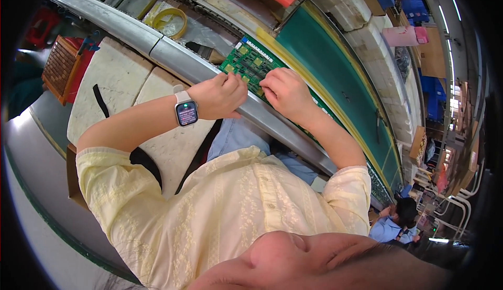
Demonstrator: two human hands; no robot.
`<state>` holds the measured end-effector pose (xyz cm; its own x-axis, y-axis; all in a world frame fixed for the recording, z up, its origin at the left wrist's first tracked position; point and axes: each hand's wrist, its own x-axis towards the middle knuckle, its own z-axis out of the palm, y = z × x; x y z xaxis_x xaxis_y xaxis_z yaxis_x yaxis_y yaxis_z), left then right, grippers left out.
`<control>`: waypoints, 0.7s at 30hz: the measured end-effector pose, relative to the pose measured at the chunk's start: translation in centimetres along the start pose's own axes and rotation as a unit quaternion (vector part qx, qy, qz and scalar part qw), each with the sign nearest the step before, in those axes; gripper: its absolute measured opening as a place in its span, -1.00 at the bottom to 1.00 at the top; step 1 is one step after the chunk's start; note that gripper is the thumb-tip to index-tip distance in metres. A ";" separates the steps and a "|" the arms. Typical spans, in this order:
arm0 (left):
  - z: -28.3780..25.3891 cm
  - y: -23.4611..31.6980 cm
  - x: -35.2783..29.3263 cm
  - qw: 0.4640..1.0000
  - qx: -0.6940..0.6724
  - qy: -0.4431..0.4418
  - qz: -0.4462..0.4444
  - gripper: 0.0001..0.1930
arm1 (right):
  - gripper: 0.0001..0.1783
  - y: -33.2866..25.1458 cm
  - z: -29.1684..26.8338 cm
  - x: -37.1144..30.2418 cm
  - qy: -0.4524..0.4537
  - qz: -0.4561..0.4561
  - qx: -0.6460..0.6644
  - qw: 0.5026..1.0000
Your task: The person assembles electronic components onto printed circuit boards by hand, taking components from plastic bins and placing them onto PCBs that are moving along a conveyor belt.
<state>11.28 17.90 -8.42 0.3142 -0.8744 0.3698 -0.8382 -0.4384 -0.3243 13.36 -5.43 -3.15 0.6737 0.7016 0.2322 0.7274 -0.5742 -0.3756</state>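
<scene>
A green circuit board (242, 59), with a row of white connectors along its far edge, lies on the line behind the metal rail. My left hand (222, 95), a watch (186, 113) on its wrist, is at the board's near left part with its fingers curled together. Over the board's right part, my right hand (287, 92) has its thumb and fingers pinched. Whatever either hand holds is hidden by the fingers. Just left of the board rests a dark-bristled brush (201, 51). My fingers cover part of the board.
The metal rail (181, 59) runs between my body and the board. A yellow tape roll (171, 24) lies beyond it to the left. Green belt surface (325, 49) stretches right, with white foam blocks (374, 64) behind. Another person (394, 224) sits at the far right.
</scene>
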 end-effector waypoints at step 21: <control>0.3 0.1 -0.1 0.999 -0.024 0.015 -0.023 -0.27 | -0.87 -0.1 0.1 -0.2 0.012 0.028 0.007 1.000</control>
<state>11.27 17.89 -8.79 0.3404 -0.8464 0.4095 -0.8441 -0.4670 -0.2636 13.11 -5.49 -3.26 0.7161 0.6581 0.2325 0.6872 -0.6063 -0.4003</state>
